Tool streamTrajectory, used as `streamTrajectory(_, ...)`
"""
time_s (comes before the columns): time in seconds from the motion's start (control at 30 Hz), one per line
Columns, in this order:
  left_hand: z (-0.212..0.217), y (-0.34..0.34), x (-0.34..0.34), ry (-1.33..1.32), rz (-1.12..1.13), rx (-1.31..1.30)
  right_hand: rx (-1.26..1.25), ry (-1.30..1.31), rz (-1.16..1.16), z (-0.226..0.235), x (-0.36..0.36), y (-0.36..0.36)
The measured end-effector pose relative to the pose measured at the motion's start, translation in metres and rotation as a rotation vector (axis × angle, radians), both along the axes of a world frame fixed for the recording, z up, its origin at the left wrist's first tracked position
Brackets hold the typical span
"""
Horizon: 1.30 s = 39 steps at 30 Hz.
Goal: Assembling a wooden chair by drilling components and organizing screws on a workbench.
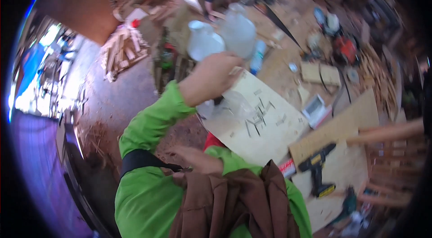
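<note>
A clear plastic bag (pixel 227 105) hangs from the left hand (pixel 211 78). It is thin and see-through, blurred, and sags in soft folds below the fist; the pale board (pixel 265 125) shows through it. Whether anything is inside it I cannot tell.

The left hand is raised above the bench, closed in a fist around the top of the bag, with the back of the hand toward the camera. Its green sleeve (pixel 153 121) runs down and to the left. The bag hangs straight under this hand, over the near left corner of the board, and seems to touch or nearly touch it.

The right hand (pixel 198 159) is low, close to the body, just above a brown cloth (pixel 234 202) at the chest. Its fingers look loosely stretched and hold nothing that I can make out; the blur hides more. It is well below the bag and apart from it.

Just beyond the left hand stand two cloudy white jugs (pixel 225 35), side by side. Small dark screws or nails (pixel 258 114) lie scattered on the board to the right of the bag. A yellow and black drill (pixel 317 168) lies on the bench to the right, near the lower edge of the board. A heap of cut wood (pixel 123 51) lies on the floor to the far left.
</note>
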<state>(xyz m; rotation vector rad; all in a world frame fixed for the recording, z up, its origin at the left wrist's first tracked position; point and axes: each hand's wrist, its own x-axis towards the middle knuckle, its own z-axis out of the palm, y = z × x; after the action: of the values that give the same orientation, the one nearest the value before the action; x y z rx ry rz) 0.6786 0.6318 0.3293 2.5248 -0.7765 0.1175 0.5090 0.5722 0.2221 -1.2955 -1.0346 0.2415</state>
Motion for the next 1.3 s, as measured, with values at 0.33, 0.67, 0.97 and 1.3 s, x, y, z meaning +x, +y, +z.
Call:
streamTrajectory(0.33,0.046,0.002,-0.002,-0.101,-0.003,0.193,-0.245,-0.304,-0.036,0.071,0.004,0.016)
streamTrajectory(0.67,0.070,-0.003,0.028,-0.194,-0.120,0.267,0.013,-0.034,0.104,0.089,0.014,0.017)
streamTrajectory(0.97,0.027,0.035,-0.037,0.331,-0.241,-0.396,0.401,-0.696,0.095,0.158,0.014,-0.063)
streamTrajectory(1.3,-0.101,0.016,-0.092,0.743,-0.171,-0.370,-0.025,-0.148,0.074,0.052,0.015,-0.081)
